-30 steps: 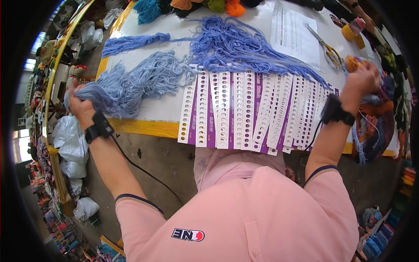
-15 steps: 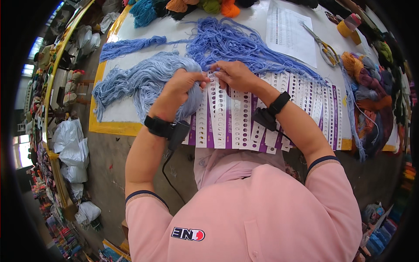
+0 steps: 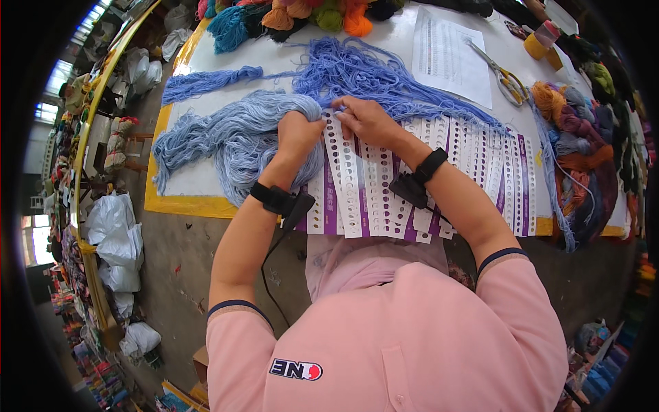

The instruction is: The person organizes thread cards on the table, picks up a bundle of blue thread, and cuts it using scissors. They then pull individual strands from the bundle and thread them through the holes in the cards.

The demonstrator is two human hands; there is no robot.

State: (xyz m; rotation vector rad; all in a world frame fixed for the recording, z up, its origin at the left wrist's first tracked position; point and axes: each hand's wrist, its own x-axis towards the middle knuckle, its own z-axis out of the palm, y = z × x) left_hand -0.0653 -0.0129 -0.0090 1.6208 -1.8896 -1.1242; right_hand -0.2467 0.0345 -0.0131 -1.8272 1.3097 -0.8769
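My left hand (image 3: 299,139) is closed at the right end of a light-blue yarn skein (image 3: 254,130), with strands running over and beside its fingers. Just across a narrow gap, my right hand (image 3: 369,123) has bent fingers pinched near the upper end of a white strip card with punched holes (image 3: 335,152). What lies between those fingertips is too small to make out. Several such white and purple cards (image 3: 384,199) overlap along the table's near edge, under my right wrist. Beyond both hands spreads a loose heap of darker blue yarn (image 3: 336,75), its tail trailing right over the card tops.
A bundle of blue yarn (image 3: 206,84) lies at the left. Farther right are a printed sheet (image 3: 452,58), yellow-handled scissors (image 3: 506,81) and a thread cone (image 3: 542,40). Multicoloured yarn (image 3: 573,130) hangs at the right edge; more skeins (image 3: 292,14) line the back.
My left hand has turned and drawn in closer over the end of the light-blue skein. The right hand stays near the card's top, with its fingers slightly shifted. The view has moved a little.
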